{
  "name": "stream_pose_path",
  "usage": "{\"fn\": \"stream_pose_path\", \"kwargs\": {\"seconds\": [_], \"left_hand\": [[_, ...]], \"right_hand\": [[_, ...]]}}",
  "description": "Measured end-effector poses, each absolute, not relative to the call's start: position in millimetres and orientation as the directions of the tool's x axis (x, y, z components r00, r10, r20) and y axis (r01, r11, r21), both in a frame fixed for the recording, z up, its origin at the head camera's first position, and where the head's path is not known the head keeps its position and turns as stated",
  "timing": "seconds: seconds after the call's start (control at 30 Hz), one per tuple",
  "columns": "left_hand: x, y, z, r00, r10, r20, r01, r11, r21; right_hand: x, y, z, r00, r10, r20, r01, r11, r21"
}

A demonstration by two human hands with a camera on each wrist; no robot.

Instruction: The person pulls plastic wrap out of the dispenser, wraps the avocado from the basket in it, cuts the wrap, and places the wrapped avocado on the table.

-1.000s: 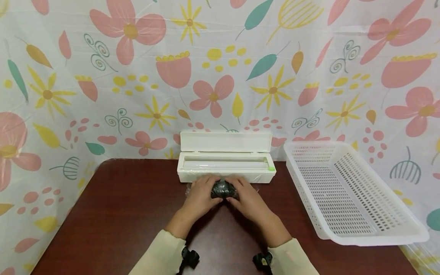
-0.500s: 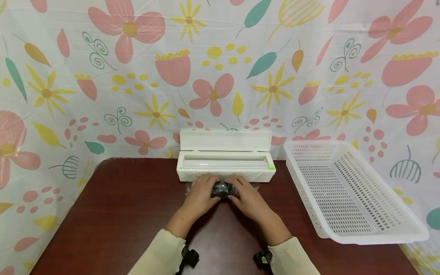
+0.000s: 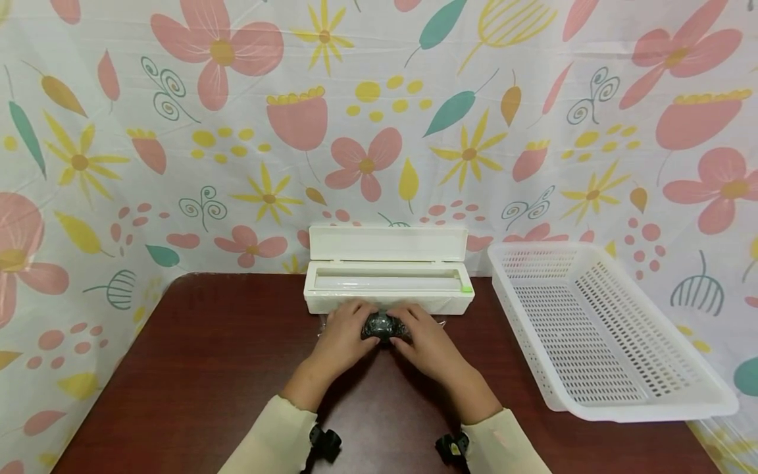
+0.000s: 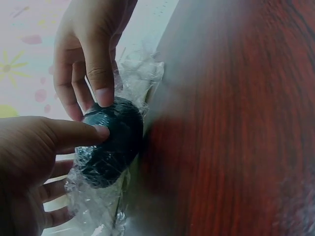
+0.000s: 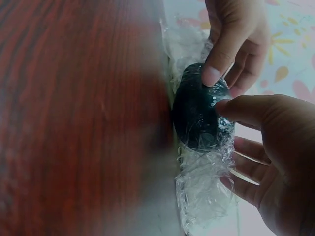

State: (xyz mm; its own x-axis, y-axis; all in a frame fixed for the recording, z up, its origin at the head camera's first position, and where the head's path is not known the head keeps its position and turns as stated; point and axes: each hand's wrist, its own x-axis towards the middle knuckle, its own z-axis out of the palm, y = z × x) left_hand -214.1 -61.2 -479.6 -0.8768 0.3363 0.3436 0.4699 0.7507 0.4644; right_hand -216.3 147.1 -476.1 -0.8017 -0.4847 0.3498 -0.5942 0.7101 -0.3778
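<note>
A dark round object (image 3: pixel 382 326) (image 4: pixel 113 140) (image 5: pixel 196 113), partly wrapped in clear cling film (image 4: pixel 140 78) (image 5: pixel 204 191), sits on the red-brown table (image 3: pixel 207 368) just in front of a white cling-film dispenser (image 3: pixel 387 295). My left hand (image 3: pixel 346 336) (image 4: pixel 29 157) grips its left side, thumb on top and fingers under the film. From the other side my right hand (image 3: pixel 425 341) (image 5: pixel 280 147) holds it the same way. Crumpled film bunches at both ends of the object.
The dispenser's lid (image 3: pixel 387 243) stands open against a flowered plastic backdrop (image 3: pixel 367 131). A white perforated basket (image 3: pixel 598 395) sits tilted at the table's right side. Bare tabletop lies left of my hands.
Both hands and the wrapped object have edged slightly toward the dispenser; the hold is unchanged.
</note>
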Motion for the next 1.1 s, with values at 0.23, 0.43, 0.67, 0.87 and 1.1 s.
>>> {"fn": "stream_pose_path", "kwargs": {"seconds": [0.23, 0.43, 0.67, 0.87, 1.1], "left_hand": [[-214, -63, -474, -0.868, 0.339, 0.361, 0.485, 0.734, 0.476], [-214, -65, -469, -0.882, 0.316, 0.35, 0.461, 0.735, 0.497], [-214, -66, -464, -0.876, 0.298, 0.38, 0.472, 0.695, 0.543], [-214, -65, -461, -0.858, 0.29, 0.424, 0.499, 0.668, 0.552], [-215, -54, -453, -0.856, 0.325, 0.401, 0.509, 0.659, 0.553]], "right_hand": [[-214, 147, -473, -0.805, -0.482, 0.346, -0.587, 0.729, -0.351], [-213, 151, -468, -0.807, -0.451, 0.381, -0.58, 0.725, -0.371], [-219, 159, -467, -0.787, -0.393, 0.476, -0.584, 0.723, -0.368], [-225, 165, -464, -0.795, -0.307, 0.523, -0.543, 0.744, -0.388], [-231, 177, -467, -0.81, -0.113, 0.575, -0.451, 0.746, -0.489]]}}
